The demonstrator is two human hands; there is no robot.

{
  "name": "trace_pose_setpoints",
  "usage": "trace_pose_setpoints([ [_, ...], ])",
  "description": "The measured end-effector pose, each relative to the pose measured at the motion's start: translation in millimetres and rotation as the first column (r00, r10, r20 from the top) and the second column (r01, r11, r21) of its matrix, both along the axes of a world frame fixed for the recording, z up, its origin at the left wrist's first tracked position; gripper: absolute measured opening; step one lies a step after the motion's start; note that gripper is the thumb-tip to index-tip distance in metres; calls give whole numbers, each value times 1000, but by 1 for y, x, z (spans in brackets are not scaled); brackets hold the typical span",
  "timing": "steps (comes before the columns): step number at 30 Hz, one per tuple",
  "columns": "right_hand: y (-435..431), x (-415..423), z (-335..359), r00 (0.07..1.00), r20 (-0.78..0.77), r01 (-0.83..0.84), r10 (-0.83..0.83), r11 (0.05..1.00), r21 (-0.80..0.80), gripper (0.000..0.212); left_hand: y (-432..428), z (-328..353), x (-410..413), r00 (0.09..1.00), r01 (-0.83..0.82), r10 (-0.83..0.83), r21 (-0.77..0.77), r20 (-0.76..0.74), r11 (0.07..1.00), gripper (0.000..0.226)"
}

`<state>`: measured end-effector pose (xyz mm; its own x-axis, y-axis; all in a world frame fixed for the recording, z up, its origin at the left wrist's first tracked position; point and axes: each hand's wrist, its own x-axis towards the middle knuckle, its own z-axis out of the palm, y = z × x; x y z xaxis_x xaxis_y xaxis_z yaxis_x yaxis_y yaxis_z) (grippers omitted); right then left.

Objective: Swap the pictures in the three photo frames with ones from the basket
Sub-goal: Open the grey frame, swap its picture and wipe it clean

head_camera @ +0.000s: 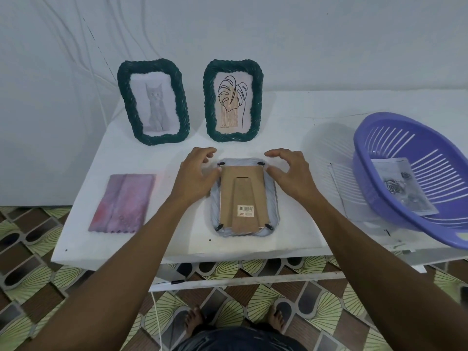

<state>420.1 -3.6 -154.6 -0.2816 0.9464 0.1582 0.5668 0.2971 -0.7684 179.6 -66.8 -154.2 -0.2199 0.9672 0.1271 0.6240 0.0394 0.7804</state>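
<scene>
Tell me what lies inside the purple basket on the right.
One printed picture with grey roses lies inside the purple basket, on its slotted bottom. Whether other sheets lie beneath it cannot be seen, because it would cover them.

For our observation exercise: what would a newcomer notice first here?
The left hand and right hand are at the top corners of a pale frame lying face down, centre of the table. Behind it stand a cat frame and a leaf frame, both dark green; a purple basket sits far right.
</scene>
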Motion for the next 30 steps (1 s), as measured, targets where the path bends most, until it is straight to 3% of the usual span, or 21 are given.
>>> trace_pose_setpoints([
  [4, -26, 23, -12, 994, 67, -97, 88, 987, 129, 27, -46, -3, -7, 985, 175, -175, 14, -10, 984, 37],
  [10, -86, 39, -7, 957, 155, -270, 244, 946, 178, 19, -115, -5, 3, 945, 314, -313, -4, -94, 950, 37],
  [13, -104, 44, -5, 939, 195, -317, 282, 932, 178, 24, -129, -10, 10, 937, 316, -308, 25, -165, 948, 42],
  [17, -108, 44, -8, 937, 211, -314, 278, 935, 165, 33, -127, -14, 13, 951, 280, -264, 89, -162, 956, 33],
  [30, -108, 44, -8, 948, 138, -308, 289, 939, 153, 25, -124, -15, 12, 948, 313, -303, 112, -100, 943, 22],
])
